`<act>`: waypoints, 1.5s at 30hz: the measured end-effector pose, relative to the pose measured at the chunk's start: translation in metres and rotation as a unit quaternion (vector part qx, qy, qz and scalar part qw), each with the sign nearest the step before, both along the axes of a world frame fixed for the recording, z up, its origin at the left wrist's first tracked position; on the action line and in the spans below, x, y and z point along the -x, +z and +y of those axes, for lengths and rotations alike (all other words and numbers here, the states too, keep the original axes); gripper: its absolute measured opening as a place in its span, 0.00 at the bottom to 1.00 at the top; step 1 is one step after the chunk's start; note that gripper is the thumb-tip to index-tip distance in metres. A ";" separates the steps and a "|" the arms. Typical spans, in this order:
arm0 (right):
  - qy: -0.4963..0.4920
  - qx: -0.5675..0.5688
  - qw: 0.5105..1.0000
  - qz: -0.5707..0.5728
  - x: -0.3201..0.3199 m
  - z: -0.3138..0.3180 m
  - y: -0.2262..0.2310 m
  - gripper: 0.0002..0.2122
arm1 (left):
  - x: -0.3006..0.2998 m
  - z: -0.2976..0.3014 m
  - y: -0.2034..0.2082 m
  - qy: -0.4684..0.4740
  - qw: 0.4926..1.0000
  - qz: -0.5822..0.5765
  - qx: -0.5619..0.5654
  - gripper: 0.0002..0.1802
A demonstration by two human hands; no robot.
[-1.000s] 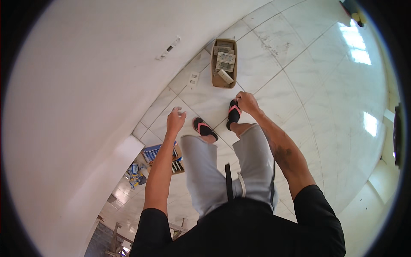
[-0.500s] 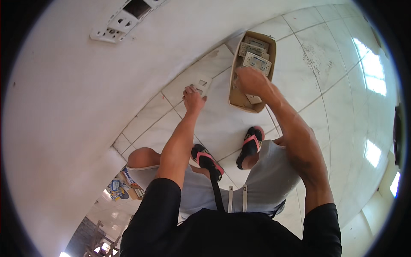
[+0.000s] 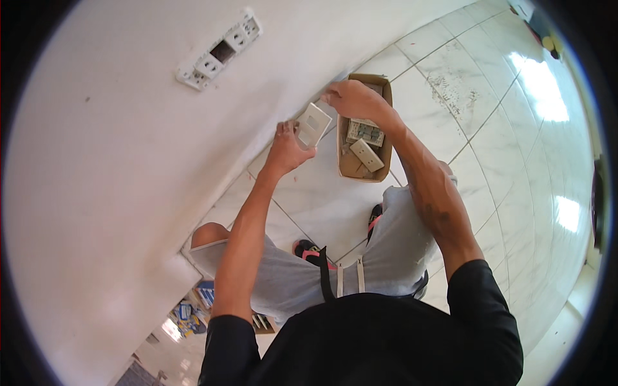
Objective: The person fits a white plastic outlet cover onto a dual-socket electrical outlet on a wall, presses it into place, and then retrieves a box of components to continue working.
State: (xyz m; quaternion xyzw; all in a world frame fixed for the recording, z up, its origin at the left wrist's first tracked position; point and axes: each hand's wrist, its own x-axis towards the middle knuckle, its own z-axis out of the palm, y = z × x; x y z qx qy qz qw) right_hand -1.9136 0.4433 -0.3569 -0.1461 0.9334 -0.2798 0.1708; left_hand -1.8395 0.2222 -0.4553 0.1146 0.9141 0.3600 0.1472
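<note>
My left hand (image 3: 288, 152) grips a white wall faceplate (image 3: 315, 122) with rectangular openings by its near edge, holding it tilted beside the wall. Just off the plate's far corner is my right hand (image 3: 358, 101), its fingers bent together; whatever they may hold is too small to make out. Under my right wrist stands an open cardboard box (image 3: 362, 174). In it lie several switch and socket units, including a cream socket plate (image 3: 367, 156) near its close end. On the wall, up to the left, a white socket frame (image 3: 220, 51) has a dark opening in its middle.
The wall (image 3: 129, 167) runs along my left side. Glossy marble-patterned tiles (image 3: 496, 161) spread to the right, with dark specks of dirt (image 3: 450, 96) beyond the box. Behind my left arm lie colourful packages (image 3: 187, 318). My sandalled feet are close to the box.
My left hand has lifted the faceplate off the floor. My right hand has come out of the box, moving left toward the plate. The view has shifted, showing the whole wall frame.
</note>
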 end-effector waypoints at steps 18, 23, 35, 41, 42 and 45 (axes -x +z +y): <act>-0.023 0.262 0.964 0.045 -0.022 0.004 0.086 0.11 | 0.011 -0.037 0.140 0.032 0.917 0.388 -0.091 0.23; 0.103 0.312 0.926 0.184 -0.018 -0.007 0.096 0.21 | 0.003 -0.014 0.168 0.192 0.892 0.309 -0.268 0.22; 0.099 0.349 0.909 0.204 -0.017 -0.034 0.106 0.19 | -0.009 -0.040 0.182 0.242 0.872 0.343 -0.253 0.12; -0.036 0.445 0.889 0.101 -0.010 -0.069 0.088 0.15 | -0.008 -0.047 0.192 0.325 0.858 0.308 -0.251 0.12; -0.049 0.463 0.880 0.090 -0.009 -0.077 0.088 0.15 | -0.007 -0.047 0.195 0.338 0.850 0.308 -0.261 0.12; -0.082 0.466 0.871 0.137 -0.009 -0.097 0.093 0.17 | -0.001 -0.049 0.201 0.358 0.829 0.339 -0.263 0.15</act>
